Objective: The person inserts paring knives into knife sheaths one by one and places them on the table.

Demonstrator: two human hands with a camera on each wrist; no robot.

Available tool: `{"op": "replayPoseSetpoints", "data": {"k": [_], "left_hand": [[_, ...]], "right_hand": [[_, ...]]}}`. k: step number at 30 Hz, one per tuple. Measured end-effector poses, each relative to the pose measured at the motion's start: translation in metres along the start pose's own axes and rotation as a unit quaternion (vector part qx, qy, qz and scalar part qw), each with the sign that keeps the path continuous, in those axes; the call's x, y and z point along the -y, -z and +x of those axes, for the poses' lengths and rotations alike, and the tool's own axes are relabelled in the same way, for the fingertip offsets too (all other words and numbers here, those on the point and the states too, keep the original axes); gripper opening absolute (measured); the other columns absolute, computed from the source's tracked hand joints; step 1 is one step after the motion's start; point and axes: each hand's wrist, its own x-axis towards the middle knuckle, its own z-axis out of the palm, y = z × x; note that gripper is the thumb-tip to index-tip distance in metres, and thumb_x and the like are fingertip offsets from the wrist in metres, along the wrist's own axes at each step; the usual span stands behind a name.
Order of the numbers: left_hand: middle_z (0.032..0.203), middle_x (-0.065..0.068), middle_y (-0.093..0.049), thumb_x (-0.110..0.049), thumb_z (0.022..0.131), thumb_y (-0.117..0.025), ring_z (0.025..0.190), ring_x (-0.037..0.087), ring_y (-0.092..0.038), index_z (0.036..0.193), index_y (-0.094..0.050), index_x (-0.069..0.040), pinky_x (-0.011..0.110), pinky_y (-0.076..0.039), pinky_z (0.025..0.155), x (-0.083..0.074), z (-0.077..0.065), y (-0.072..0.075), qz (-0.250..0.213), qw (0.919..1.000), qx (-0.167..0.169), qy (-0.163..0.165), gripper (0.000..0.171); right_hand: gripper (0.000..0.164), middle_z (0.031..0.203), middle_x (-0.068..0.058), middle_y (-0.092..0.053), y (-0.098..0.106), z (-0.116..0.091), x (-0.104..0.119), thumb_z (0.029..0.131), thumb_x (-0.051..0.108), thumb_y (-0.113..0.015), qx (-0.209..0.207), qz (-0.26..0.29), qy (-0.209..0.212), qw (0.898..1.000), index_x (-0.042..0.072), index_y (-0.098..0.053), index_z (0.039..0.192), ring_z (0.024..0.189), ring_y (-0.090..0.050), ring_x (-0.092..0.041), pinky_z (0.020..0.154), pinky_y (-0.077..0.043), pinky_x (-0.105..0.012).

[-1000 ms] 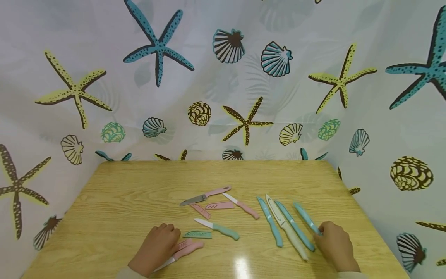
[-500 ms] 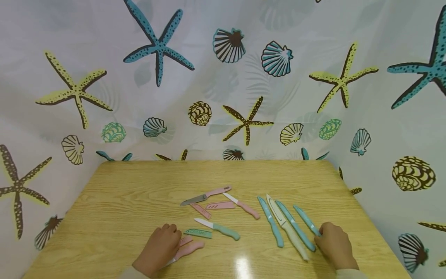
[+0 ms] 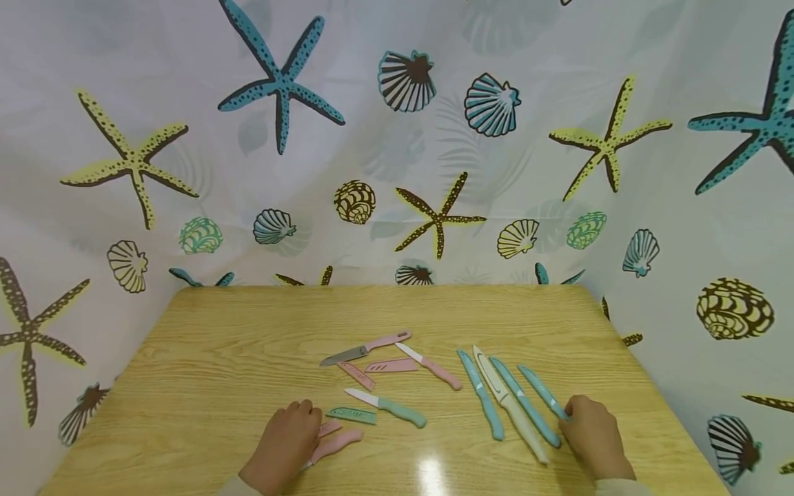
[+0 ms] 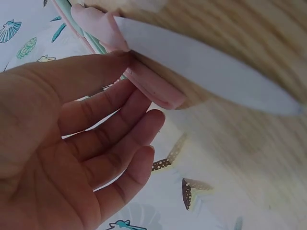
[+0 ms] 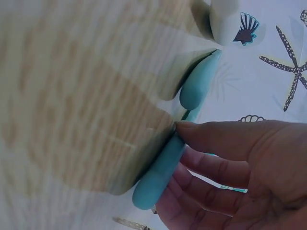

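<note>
My left hand (image 3: 284, 441) is at the table's near left, thumb and fingers pinching a pink knife sheath (image 4: 157, 88). Right beside that sheath lies a pink-handled knife (image 3: 337, 444), its white blade bare in the left wrist view and partly covered by the hand in the head view. On the right, my right hand (image 3: 593, 437) pinches the handle of a light blue knife (image 5: 158, 175) between thumb and fingers. This knife's blade end, in a blue sheath (image 3: 541, 387), points away from me. To its left lie another blue knife (image 3: 526, 403) and a cream-handled knife (image 3: 524, 428).
A further blue knife (image 3: 482, 396) ends the right-hand row. Mid-table lie a green-handled knife (image 3: 402, 411), a green sheath (image 3: 351, 415), a pink knife with a grey blade (image 3: 384, 340), a white-bladed pink knife (image 3: 440, 372) and two pink sheaths (image 3: 392, 365). Patterned cloth (image 3: 347, 255) surrounds the table.
My left hand has shifted slightly right, covering more of the pink sheath and the knife blade. The blue knife in my right hand has swung its tip a little to the left.
</note>
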Motion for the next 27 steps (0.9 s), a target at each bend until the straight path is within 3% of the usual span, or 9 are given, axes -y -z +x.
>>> {"op": "replayPoseSetpoints", "data": {"k": [3, 7, 13, 18, 27], "left_hand": [[0.061, 0.002, -0.053, -0.036, 0.077, -0.078, 0.056, 0.016, -0.054, 0.069, -0.066, -0.004, 0.027, -0.044, 0.045, -0.0008, -0.0007, 0.0006, 0.000, 1.0000, 0.005, 0.006, 0.035], [0.062, 0.002, -0.052, -0.020, 0.073, -0.083, 0.057, 0.017, -0.054, 0.071, -0.065, -0.006, 0.029, -0.045, 0.046, -0.0006, -0.0015, 0.0010, -0.013, 0.9999, 0.006, 0.006, 0.023], [0.064, 0.002, -0.053, -0.019, 0.070, -0.085, 0.058, 0.017, -0.054, 0.072, -0.066, -0.005, 0.028, -0.045, 0.046, 0.0019, -0.0025, -0.0006, -0.012, 0.9999, 0.009, -0.003, 0.024], [0.062, 0.002, -0.052, -0.017, 0.072, -0.083, 0.056, 0.016, -0.053, 0.071, -0.065, -0.005, 0.027, -0.043, 0.044, 0.0023, -0.0034, -0.0009, 0.004, 0.9998, -0.012, -0.016, 0.022], [0.060, 0.002, -0.051, -0.009, 0.068, -0.085, 0.052, 0.014, -0.053, 0.071, -0.060, -0.005, 0.024, -0.041, 0.044, 0.0060, -0.0003, 0.0046, 0.034, 0.9988, -0.019, -0.031, 0.025]], "right_hand": [[0.016, 0.079, -0.015, -0.066, -0.0012, -0.0003, 0.0010, 0.084, 0.002, -0.066, 0.000, 0.003, 0.002, 1.000, -0.012, -0.062, 0.090, 0.066, -0.061, -0.020, 0.058, -0.053, -0.040], [0.017, 0.078, -0.015, -0.067, -0.0031, -0.0006, 0.0016, 0.084, 0.003, -0.067, -0.008, 0.007, 0.008, 1.000, -0.013, -0.063, 0.090, 0.064, -0.060, -0.019, 0.056, -0.052, -0.038], [0.017, 0.078, -0.015, -0.067, -0.0078, 0.0026, 0.0024, 0.083, 0.004, -0.067, -0.023, 0.009, 0.017, 1.000, -0.012, -0.064, 0.089, 0.065, -0.062, -0.021, 0.057, -0.053, -0.040], [0.015, 0.077, -0.014, -0.067, -0.0080, 0.0042, 0.0043, 0.083, 0.004, -0.067, -0.030, 0.007, 0.021, 0.999, -0.011, -0.065, 0.087, 0.066, -0.062, -0.022, 0.057, -0.053, -0.040], [0.019, 0.077, -0.017, -0.067, -0.0050, 0.0047, 0.0052, 0.084, 0.005, -0.068, -0.018, 0.013, 0.014, 1.000, -0.014, -0.064, 0.088, 0.067, -0.064, -0.025, 0.058, -0.054, -0.042]]}}
